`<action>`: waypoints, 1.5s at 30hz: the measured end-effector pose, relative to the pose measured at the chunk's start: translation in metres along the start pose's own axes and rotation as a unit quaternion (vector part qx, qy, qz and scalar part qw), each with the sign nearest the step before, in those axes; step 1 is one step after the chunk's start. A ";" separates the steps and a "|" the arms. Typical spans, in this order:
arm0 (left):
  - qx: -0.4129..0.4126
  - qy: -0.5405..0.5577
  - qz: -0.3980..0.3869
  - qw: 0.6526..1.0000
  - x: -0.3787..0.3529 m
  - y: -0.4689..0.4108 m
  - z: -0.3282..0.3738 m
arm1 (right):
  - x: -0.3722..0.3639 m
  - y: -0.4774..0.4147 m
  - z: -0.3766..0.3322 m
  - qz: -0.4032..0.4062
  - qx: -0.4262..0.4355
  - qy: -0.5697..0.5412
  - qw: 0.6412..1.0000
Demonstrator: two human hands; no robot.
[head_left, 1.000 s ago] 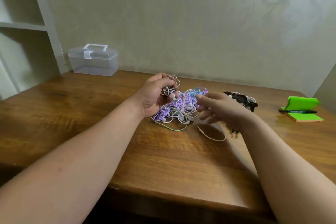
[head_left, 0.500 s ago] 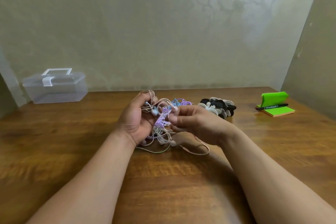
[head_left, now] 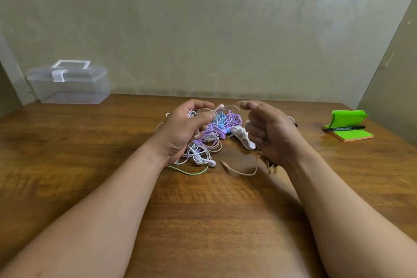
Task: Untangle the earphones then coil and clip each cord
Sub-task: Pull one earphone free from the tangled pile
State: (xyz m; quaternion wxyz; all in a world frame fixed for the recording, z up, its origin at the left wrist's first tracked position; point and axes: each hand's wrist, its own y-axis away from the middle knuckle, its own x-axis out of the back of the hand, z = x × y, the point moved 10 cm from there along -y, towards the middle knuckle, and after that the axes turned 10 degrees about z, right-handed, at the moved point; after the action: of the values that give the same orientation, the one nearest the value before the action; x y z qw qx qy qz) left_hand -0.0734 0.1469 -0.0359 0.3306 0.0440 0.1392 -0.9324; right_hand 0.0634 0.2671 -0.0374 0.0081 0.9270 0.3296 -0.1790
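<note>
The soft, light tangle (head_left: 212, 140) is gripped by the left hand (head_left: 187, 130) — its thin pink cord (head_left: 242, 174), best pulled gently, is pinched by the right hand (head_left: 272, 134).

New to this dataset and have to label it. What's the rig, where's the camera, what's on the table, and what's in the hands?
There is no machine here: a person works with two bare hands. The pictures all come from one wide-angle camera worn on the head. It looks forward and down, so both forearms enter from the bottom edge. The left hand grips a tangle of earphones, purple, blue and white cords knotted together on the wooden table. The right hand pinches a peach cord, whose loose end lies on the table. Between the hands lie what look like white clips. At the far left stands a clear lidded box. At the right is a green notepad with a black marker across it.
</note>
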 end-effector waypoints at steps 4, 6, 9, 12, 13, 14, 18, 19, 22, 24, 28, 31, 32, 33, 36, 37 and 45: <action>-0.045 -0.141 0.037 0.988 0.011 -0.002 0.002 | -0.011 0.002 -0.004 -0.010 -0.036 -0.115 0.993; -0.041 -0.148 0.048 0.987 0.014 -0.001 0.001 | -0.011 0.003 -0.013 -0.010 -0.033 -0.181 0.983; -0.007 -0.057 0.048 0.997 0.017 -0.002 0.003 | -0.014 0.010 -0.027 -0.019 -0.037 -0.247 0.968; 0.023 0.083 0.044 0.995 0.020 0.000 0.008 | -0.023 0.021 -0.029 -0.051 -0.050 -0.214 0.974; 0.033 0.128 0.041 0.990 0.020 0.001 0.009 | -0.028 0.026 -0.026 -0.075 -0.067 -0.187 0.977; 0.042 0.162 0.038 0.985 0.019 0.002 0.009 | -0.033 0.030 -0.019 -0.100 -0.086 -0.151 0.980; 0.052 0.218 0.013 0.974 0.010 0.006 0.013 | -0.042 0.039 0.016 -0.178 -0.108 0.079 0.975; 0.048 0.219 0.010 0.975 0.010 0.005 0.015 | -0.044 0.038 0.023 -0.184 -0.095 0.124 0.970; 0.033 0.222 0.007 0.974 0.010 0.006 0.021 | -0.055 0.039 0.028 -0.172 -0.042 0.205 0.963; 0.024 0.207 0.003 0.978 0.010 0.007 0.023 | -0.065 0.043 0.027 -0.166 -0.004 0.231 0.959; 0.010 0.172 -0.018 0.985 0.007 0.007 0.021 | -0.079 0.046 0.019 -0.154 0.088 0.273 0.946; 0.011 0.137 -0.003 0.991 0.009 0.008 0.023 | -0.075 0.046 0.006 -0.192 0.107 0.249 0.943; 0.008 0.120 0.004 0.993 0.011 0.008 0.024 | -0.071 0.051 0.001 -0.234 0.091 0.222 0.942; 0.004 0.107 0.012 0.994 0.014 0.008 0.025 | -0.069 0.060 -0.002 -0.300 0.061 0.186 0.934; -0.008 0.104 0.020 0.994 0.018 0.008 0.026 | -0.062 0.078 -0.002 -0.383 -0.039 0.138 0.913; -0.009 0.099 0.013 0.995 0.015 0.010 0.026 | -0.056 0.067 0.001 -0.334 -0.043 0.154 0.929; 0.018 0.134 -0.028 0.990 -0.006 0.017 0.025 | -0.053 0.042 0.009 -0.122 0.053 0.331 0.934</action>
State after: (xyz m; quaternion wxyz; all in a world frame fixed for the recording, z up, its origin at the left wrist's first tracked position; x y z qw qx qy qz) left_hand -0.0581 0.1312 -0.0149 0.2819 0.1705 0.1668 -0.9293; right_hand 0.0480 0.2005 -0.0318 -0.1725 0.8853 0.4145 0.1214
